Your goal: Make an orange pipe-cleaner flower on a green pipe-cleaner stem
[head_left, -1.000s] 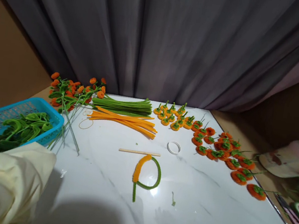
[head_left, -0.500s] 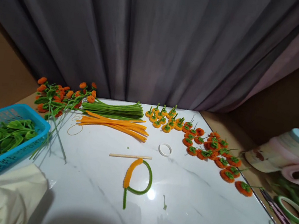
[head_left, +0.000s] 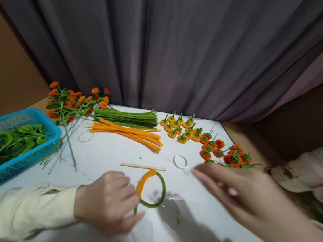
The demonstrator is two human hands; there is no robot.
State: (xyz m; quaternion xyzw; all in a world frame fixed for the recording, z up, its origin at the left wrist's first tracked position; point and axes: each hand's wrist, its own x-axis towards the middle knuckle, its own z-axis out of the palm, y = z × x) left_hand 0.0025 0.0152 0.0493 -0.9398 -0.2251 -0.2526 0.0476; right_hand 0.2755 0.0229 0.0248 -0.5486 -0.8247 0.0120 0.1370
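Note:
My left hand [head_left: 110, 203] is over the lower left of a looped green pipe cleaner [head_left: 163, 191] with an orange wrapped section [head_left: 142, 181]. Its fingers are curled and blurred; whether they hold anything cannot be made out. On the right, my right hand [head_left: 238, 194] hovers above the table, fingers stretched forward, with a small pale spot below them that is too blurred to name. Just beyond its fingertips lies a white ring [head_left: 180, 161]. A thin wooden stick [head_left: 142, 167] rests behind the loop.
Green stems [head_left: 128, 116] and orange stems [head_left: 129, 133] lie in bundles at the back. Yellow flower heads [head_left: 182, 138] and red-orange ones [head_left: 234, 157] sit right of them. A blue basket [head_left: 55, 133] of leaves stands left, a tumbler [head_left: 304, 168] right.
Both hands have come into view over the table, the left beside the loop and the right over the red-orange flower heads. The camera view has shifted slightly.

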